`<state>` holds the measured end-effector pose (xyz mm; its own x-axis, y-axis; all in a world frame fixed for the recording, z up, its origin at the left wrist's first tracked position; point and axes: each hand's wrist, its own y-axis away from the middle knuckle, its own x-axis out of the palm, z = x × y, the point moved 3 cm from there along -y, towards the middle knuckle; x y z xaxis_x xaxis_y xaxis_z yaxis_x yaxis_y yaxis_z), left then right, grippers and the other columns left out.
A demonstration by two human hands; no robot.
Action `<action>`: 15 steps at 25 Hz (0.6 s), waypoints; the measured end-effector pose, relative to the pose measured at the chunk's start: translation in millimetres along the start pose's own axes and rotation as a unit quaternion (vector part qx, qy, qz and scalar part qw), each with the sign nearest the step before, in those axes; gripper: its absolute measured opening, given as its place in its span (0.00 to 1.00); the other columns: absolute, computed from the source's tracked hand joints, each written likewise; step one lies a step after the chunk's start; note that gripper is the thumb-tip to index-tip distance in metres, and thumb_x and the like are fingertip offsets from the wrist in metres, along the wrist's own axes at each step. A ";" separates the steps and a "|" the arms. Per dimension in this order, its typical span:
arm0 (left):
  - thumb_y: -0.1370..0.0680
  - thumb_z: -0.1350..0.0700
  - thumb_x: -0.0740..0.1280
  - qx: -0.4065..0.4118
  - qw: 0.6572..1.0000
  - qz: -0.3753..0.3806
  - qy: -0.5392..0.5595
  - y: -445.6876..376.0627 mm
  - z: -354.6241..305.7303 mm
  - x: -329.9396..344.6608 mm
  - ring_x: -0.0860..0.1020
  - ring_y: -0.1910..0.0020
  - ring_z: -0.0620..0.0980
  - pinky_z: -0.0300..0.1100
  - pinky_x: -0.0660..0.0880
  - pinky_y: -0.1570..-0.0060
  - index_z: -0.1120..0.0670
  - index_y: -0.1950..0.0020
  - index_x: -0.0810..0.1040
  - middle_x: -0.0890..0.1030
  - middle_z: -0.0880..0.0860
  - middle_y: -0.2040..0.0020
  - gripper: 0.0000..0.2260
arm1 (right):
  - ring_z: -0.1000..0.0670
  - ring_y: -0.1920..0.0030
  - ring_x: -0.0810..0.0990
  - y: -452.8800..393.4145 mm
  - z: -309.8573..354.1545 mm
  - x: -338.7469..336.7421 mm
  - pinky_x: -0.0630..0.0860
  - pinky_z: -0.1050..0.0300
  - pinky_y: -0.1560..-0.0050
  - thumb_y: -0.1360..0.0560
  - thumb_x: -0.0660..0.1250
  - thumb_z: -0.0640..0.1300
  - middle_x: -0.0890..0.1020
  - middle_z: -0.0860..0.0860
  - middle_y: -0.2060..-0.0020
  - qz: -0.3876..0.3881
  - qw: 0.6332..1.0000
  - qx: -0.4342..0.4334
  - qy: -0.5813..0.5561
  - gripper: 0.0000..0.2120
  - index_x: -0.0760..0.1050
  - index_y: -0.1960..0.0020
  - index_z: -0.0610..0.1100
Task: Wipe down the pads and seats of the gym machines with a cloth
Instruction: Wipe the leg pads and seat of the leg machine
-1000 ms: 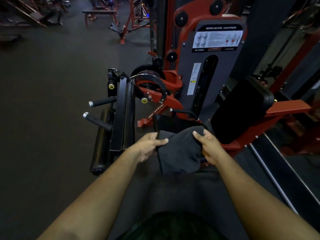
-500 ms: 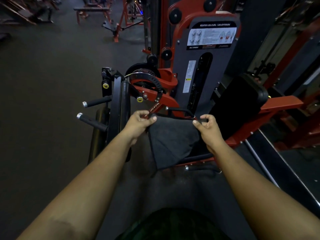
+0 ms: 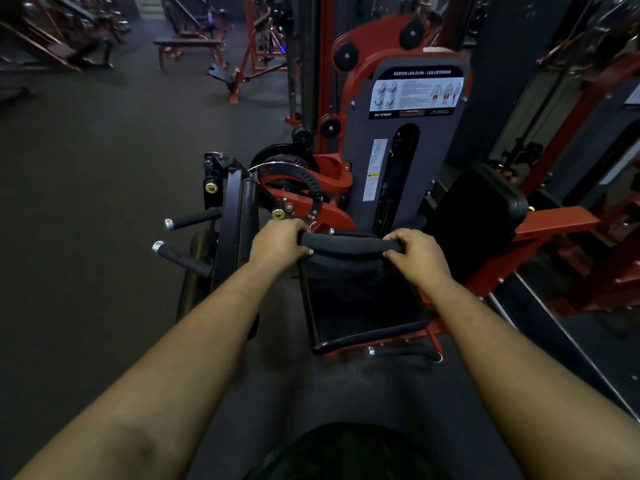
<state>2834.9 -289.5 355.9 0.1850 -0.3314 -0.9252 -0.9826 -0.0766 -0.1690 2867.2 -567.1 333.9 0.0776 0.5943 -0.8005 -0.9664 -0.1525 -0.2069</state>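
A dark grey cloth [image 3: 349,249] is stretched between both hands, bunched into a band over the far edge of the black seat pad [image 3: 363,313] of a red leg curl and extension machine. My left hand [image 3: 278,242] grips the cloth's left end with curled fingers. My right hand [image 3: 417,252] grips its right end the same way. The black backrest pad [image 3: 479,216] stands to the right of the seat. Black roller pads [image 3: 249,206] stand upright on the left of the seat.
The grey weight-stack cover [image 3: 401,147] with an instruction label rises just behind the seat. Two black handles [image 3: 183,256] stick out to the left. A mirror wall [image 3: 588,133] runs along the right. Benches and red frames [image 3: 194,46] stand far back across dark floor.
Both hands moved forward and lowered the cloth from hanging in the air onto the far edge of the seat. The cloth went from a loose sheet to a bunched band.
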 end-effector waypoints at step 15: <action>0.24 0.52 0.75 -0.215 0.791 0.024 0.573 21.6 54.2 102.7 0.83 0.44 0.56 0.40 0.79 0.52 0.60 0.39 0.78 0.84 0.57 0.45 0.18 | 0.43 0.42 0.84 42.5 0.6 102.1 0.80 0.42 0.41 0.22 0.71 0.39 0.85 0.47 0.44 0.088 0.826 0.238 -0.504 0.15 0.77 0.37 0.49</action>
<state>2831.8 -274.2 238.8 0.2814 -0.9591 0.0292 -0.9387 -0.2688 0.2158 2833.9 -512.5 243.7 -0.0857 0.9880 0.1288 -0.9464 -0.1211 0.2993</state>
